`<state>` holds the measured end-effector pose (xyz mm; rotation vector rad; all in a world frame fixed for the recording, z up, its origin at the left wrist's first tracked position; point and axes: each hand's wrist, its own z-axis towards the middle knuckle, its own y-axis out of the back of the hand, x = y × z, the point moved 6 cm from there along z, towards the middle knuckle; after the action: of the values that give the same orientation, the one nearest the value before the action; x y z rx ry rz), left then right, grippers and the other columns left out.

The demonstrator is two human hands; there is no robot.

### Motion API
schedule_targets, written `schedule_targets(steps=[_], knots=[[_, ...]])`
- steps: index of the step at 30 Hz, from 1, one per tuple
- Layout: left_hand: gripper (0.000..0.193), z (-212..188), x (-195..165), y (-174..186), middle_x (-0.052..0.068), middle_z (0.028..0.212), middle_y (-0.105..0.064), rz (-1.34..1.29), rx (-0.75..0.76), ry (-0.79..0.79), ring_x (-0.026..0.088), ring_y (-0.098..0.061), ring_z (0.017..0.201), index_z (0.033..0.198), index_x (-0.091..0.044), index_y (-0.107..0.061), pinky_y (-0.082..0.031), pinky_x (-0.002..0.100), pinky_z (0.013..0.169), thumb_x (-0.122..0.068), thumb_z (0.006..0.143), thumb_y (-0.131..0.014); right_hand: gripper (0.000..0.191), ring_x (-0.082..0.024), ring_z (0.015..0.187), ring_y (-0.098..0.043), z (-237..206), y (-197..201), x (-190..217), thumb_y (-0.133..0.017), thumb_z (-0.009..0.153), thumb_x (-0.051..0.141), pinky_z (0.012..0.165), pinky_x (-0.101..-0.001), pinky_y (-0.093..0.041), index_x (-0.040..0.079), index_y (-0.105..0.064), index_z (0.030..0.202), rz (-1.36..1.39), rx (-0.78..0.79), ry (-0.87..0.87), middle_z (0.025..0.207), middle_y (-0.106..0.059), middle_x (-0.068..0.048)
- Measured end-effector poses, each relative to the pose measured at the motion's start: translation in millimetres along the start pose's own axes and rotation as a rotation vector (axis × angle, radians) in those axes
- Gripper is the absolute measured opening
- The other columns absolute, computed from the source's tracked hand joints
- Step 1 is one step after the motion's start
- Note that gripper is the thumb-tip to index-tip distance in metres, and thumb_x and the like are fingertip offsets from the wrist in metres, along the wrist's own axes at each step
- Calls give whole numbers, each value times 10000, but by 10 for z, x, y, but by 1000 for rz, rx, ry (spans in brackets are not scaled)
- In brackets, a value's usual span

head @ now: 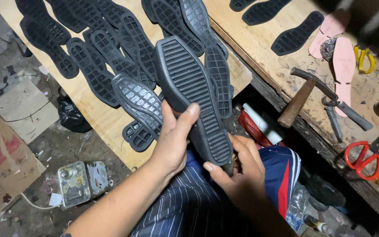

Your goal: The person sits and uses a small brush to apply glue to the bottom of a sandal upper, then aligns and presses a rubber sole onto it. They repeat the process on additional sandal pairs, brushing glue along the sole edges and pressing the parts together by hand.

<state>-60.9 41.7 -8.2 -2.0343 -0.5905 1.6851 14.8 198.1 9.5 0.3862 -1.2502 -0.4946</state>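
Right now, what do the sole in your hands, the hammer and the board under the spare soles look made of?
Sole, held by left hand and right hand: matte black rubber or similar, judging by its moulded ribbed tread. Hammer: dark dull metal head, worn brown wooden handle. Board: pale bare wood, probably plywood.

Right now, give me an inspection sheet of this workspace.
Surface: a wooden board at left carries rows of black soles; a wooden bench stands at right.
Job's things: one ribbed black sole, tread up, held over the lap.
Clutter: hammer, pliers, red scissors, yellow scissors, pink insoles, more soles on the bench.
Fingers: left hand grips the sole's left edge, thumb on the tread; right hand supports its near end.
Cables: a thin white cord on the floor.
Surroundings: metal tin, black bag, cardboard scraps, plastic bottle.
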Motion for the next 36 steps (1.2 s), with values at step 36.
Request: schedule_targets(steps=[36], knots=[[884, -87, 45, 38, 132, 1242, -563, 219, -60, -50, 193, -626, 1124, 1414, -35, -227, -582, 356, 937, -55, 757, -819, 717, -121, 932, -657, -17, -50, 12, -888, 708, 83, 770, -243, -542, 18, -622, 1370, 92, 48, 1, 1158, -657, -89]])
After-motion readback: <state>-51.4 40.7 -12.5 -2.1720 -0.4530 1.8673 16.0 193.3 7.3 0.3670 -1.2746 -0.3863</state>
